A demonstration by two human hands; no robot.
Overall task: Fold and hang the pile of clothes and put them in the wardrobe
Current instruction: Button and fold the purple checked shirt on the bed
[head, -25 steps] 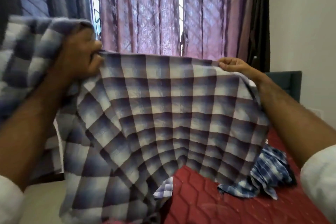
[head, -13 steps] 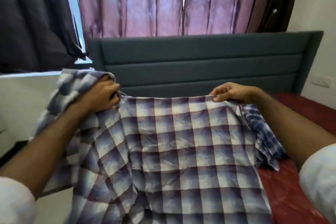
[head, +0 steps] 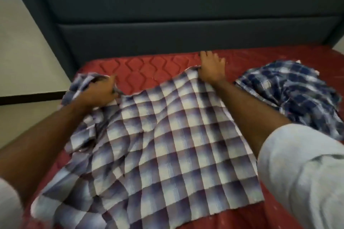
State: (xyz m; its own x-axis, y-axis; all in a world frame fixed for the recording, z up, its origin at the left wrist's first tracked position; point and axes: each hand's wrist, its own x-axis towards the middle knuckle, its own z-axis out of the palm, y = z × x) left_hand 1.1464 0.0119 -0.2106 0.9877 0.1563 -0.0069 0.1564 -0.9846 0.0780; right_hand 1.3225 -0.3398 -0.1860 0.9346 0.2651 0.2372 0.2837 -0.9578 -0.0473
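Observation:
A purple-and-white checked shirt (head: 167, 145) lies spread on the red mattress (head: 149, 65). My left hand (head: 100, 92) grips the shirt's top left corner, where the cloth is bunched. My right hand (head: 212, 69) lies at the top right corner with its fingers stretched flat on the mattress and the thumb side on the shirt's edge. A second shirt, dark blue checked (head: 290, 93), lies crumpled to the right, apart from both hands.
A dark grey padded headboard (head: 186, 15) rises right behind the mattress. To the left of the bed are a pale wall and floor (head: 28, 52). Bare red mattress shows between the shirts and the headboard.
The shirt, held up in the air before, has come down onto the mattress. Both hands moved down and forward with it, and my right hand's fingers have straightened.

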